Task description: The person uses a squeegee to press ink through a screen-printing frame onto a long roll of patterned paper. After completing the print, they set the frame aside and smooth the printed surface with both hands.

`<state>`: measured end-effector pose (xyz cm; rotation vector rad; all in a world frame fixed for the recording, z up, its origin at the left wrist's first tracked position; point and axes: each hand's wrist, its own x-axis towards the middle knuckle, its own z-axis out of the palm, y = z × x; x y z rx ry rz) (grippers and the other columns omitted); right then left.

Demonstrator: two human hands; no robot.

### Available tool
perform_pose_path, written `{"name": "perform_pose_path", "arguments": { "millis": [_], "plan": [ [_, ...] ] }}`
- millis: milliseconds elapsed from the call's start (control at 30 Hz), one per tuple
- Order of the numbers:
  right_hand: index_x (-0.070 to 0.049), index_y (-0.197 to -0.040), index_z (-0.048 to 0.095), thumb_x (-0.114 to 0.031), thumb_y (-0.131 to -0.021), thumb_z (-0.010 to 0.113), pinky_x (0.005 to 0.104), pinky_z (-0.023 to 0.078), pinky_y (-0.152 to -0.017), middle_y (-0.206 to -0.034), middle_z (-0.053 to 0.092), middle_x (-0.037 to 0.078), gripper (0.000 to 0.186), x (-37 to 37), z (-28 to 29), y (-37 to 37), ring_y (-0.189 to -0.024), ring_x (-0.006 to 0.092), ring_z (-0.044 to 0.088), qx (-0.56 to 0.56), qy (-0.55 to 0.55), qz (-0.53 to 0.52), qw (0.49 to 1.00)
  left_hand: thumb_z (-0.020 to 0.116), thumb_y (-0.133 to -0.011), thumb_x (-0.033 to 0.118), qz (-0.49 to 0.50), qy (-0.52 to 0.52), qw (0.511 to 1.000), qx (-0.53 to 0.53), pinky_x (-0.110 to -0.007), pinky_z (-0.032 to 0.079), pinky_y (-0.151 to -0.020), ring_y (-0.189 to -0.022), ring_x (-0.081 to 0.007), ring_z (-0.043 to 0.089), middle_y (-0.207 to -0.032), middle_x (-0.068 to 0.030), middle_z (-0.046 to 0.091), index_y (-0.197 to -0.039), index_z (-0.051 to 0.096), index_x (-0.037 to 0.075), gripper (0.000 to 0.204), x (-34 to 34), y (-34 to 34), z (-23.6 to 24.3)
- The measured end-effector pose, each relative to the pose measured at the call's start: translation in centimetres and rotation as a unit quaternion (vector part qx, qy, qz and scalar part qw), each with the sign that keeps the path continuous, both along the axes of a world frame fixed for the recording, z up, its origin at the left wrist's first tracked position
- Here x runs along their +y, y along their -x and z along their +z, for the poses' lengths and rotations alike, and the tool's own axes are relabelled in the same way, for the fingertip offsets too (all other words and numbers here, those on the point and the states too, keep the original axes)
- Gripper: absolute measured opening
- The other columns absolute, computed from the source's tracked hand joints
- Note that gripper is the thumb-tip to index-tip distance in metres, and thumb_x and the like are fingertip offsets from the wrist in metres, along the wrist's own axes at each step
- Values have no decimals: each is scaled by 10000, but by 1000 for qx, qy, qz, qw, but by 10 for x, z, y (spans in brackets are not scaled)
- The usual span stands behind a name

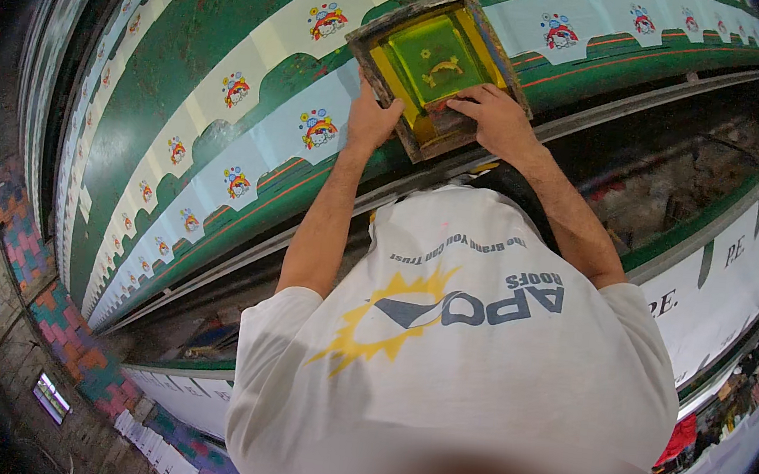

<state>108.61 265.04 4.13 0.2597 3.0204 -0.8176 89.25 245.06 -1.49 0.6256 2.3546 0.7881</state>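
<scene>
My left hand (373, 118) grips the left side of a wooden screen-printing frame (365, 57), thumb near its lower-left part. The frame's mesh (425, 49) is yellow-green with a small stencilled design, and it lies tilted on a long green printing table (145, 59). My right hand (496, 120) has its fingers on a dark bar (446, 118) at the lower inner edge of the frame, perhaps a squeegee; its exact shape is partly hidden. Pale cut fabric pieces (529, 14) with colourful cartoon prints line the table in rows on either side of the frame.
A metal rail (612, 104) runs along the table's near edge. Beyond a dark gap, white printed pieces (724, 261) hang on another green-edged table at the right and lower left. A multicoloured tiled floor strip (68, 335) and grey floor run along the far left.
</scene>
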Motion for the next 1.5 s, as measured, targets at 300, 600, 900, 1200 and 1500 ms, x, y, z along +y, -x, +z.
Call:
{"name": "perform_pose_path", "arguments": {
  "millis": [300,600,900,1200,1500],
  "plan": [
    [-174,-1299,757,11,-795,734,425,545,-1049,-1235,703,64,537,10,1,4,-1197,299,640,28,15,20,999,750,-894,319,10,-25,999,-40,-455,588,-1013,-1124,-407,753,-1314,-250,737,-1703,145,-13,1062,1,3,-1],
    [-131,-1302,751,51,-786,720,417,539,-1056,-1257,700,76,548,11,-5,-7,-1213,304,635,19,18,16,1000,750,-888,297,3,-19,1000,-9,-452,589,-1014,-1131,-404,752,-1331,-250,729,-1708,165,19,1045,0,2,0],
    [-197,-1311,760,-74,-815,795,443,570,-1026,-1180,733,90,513,35,-35,93,-1182,314,662,79,-50,19,995,761,-845,326,4,-29,1000,-4,-460,626,-867,-963,-390,785,-1189,-244,774,-1715,135,25,1113,-2,3,-10],
    [-204,-1322,759,-39,-827,714,519,562,-1056,-1250,739,143,524,70,-11,161,-1218,364,680,-57,-60,55,995,723,-867,358,13,-54,997,-55,-455,630,-721,-712,-375,760,-892,-256,768,-1705,59,-42,1142,-3,2,3],
    [-213,-1320,760,-9,-847,684,489,555,-1072,-1280,738,119,521,64,-34,126,-1255,348,667,-125,-14,37,991,740,-875,407,-20,-40,999,-7,-480,625,-806,-859,-431,768,-959,-279,776,-1687,36,-87,1183,-4,5,-11]
  ]
}}
